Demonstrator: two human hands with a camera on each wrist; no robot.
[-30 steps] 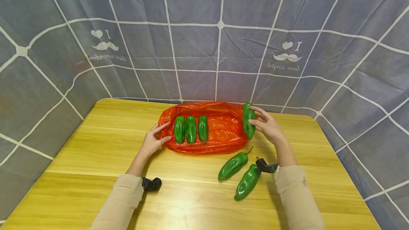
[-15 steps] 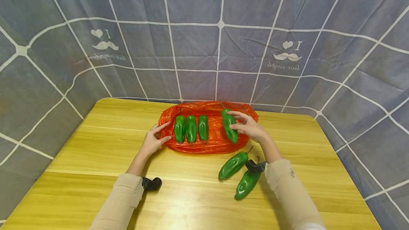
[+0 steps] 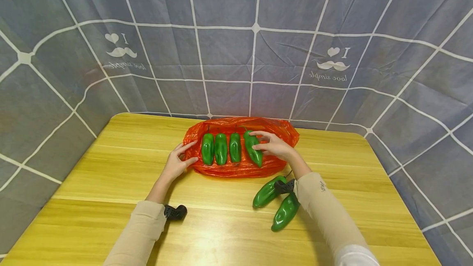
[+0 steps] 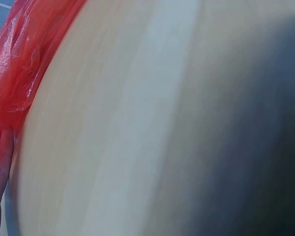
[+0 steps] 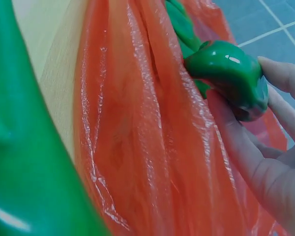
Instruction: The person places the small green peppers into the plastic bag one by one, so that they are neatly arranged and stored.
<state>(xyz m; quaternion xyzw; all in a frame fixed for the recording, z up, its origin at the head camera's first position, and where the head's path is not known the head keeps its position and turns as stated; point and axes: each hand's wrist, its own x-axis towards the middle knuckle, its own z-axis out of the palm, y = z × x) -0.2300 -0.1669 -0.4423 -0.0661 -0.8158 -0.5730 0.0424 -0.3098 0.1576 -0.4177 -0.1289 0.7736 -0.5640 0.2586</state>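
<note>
On the bench, the red bag lies near the far edge, with room inside, rightward. Two loose peppers lie before it. The left grip is spread at its left edge. The right grip, pinching a tilted pepper, has moved leftward, beside three peppers, almost completing four.

Right hand and the green pepper it pinches have shifted left, from the right end of the red plastic bag to just beside the three-pepper row. Pepper's tilt increased, far end leftward.
</note>
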